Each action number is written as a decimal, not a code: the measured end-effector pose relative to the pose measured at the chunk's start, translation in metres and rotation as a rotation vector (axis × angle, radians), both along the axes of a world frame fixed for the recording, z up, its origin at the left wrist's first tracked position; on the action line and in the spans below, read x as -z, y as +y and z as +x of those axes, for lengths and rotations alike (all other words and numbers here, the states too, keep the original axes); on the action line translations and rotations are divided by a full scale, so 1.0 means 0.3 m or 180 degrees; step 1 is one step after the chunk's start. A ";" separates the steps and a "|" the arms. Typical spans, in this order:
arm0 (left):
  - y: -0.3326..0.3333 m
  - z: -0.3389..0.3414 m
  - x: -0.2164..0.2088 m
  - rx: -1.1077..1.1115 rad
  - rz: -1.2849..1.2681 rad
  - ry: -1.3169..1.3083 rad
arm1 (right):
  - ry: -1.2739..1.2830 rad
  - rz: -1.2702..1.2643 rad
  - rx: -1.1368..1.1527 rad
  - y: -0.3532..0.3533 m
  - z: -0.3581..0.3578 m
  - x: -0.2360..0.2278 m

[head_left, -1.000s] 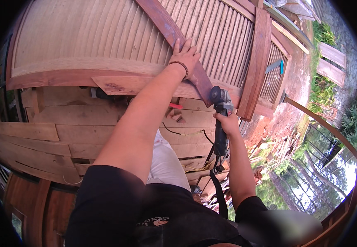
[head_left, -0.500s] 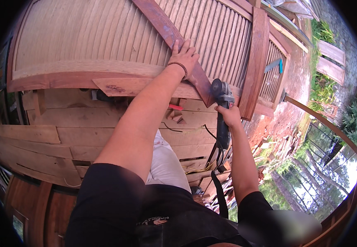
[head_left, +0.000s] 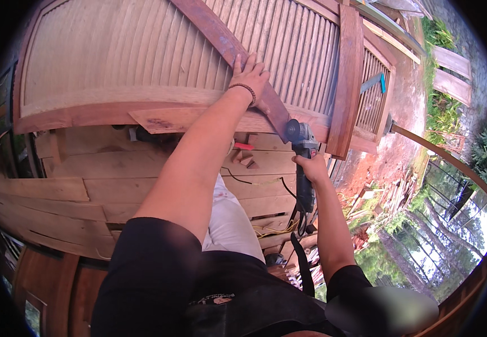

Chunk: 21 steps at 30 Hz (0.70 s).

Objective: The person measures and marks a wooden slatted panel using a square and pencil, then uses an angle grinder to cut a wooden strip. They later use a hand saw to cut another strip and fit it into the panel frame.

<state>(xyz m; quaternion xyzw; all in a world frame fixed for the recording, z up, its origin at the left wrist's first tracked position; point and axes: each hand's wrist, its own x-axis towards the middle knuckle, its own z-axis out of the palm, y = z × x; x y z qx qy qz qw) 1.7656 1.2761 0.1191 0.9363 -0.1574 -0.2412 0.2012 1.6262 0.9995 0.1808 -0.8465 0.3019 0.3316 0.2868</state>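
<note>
Lying diagonally across a slatted wooden shutter panel (head_left: 114, 50) is a reddish-brown board (head_left: 212, 31). My left hand (head_left: 249, 78) presses on that board with fingers spread, a beaded bracelet at the wrist. The board's near end juts past the panel's front edge. My right hand (head_left: 312, 166) is wrapped round a grey and black angle grinder (head_left: 305, 191). The grinder's disc (head_left: 293, 130) is at the board's near end; whether it touches the wood I cannot tell. A black cord trails from the tool's lower end.
Another reddish board (head_left: 345, 84) crosses the panel's right side. Beyond it lies a try square with a teal handle (head_left: 382, 83) on a smaller slatted panel. Below are a plank floor (head_left: 125, 191), wood offcuts (head_left: 248, 161), a red object (head_left: 243, 146) and a yellow cord (head_left: 271, 230).
The grinder's disc has shifted slightly down and left along the board's end. My left hand stays on the board. The whole view has tilted a little.
</note>
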 end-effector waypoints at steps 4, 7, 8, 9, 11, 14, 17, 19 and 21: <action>-0.007 0.002 0.003 -0.0003 0.0005 -0.0018 | -0.0093 -0.0037 -0.0001 -0.019 -0.034 0.015; -0.011 0.002 0.025 -0.0049 0.0012 -0.0063 | -0.0033 -0.0011 0.0070 -0.017 -0.057 0.012; -0.010 0.000 0.032 -0.0070 0.0018 -0.0081 | 0.0058 -0.0014 0.0100 -0.012 -0.063 0.009; -0.013 0.001 0.028 -0.0059 0.0015 -0.0063 | 0.0041 -0.0035 0.0101 -0.021 -0.075 0.012; -0.016 0.003 0.017 -0.0037 0.0013 -0.0027 | 0.0006 -0.0073 0.0103 -0.041 -0.103 0.026; -0.007 0.000 0.029 -0.0062 0.0017 -0.0033 | -0.0055 -0.0017 0.0128 -0.028 -0.119 0.030; -0.005 0.003 0.010 -0.0019 0.0074 0.0024 | -0.0314 0.0035 -0.0004 -0.044 -0.141 0.052; -0.016 0.009 -0.002 0.0040 0.0106 0.0050 | -0.0401 -0.0142 -0.0077 -0.087 -0.178 0.090; -0.022 0.013 -0.005 0.0074 0.0127 0.0090 | -0.0307 -0.0209 -0.0177 -0.114 -0.220 0.095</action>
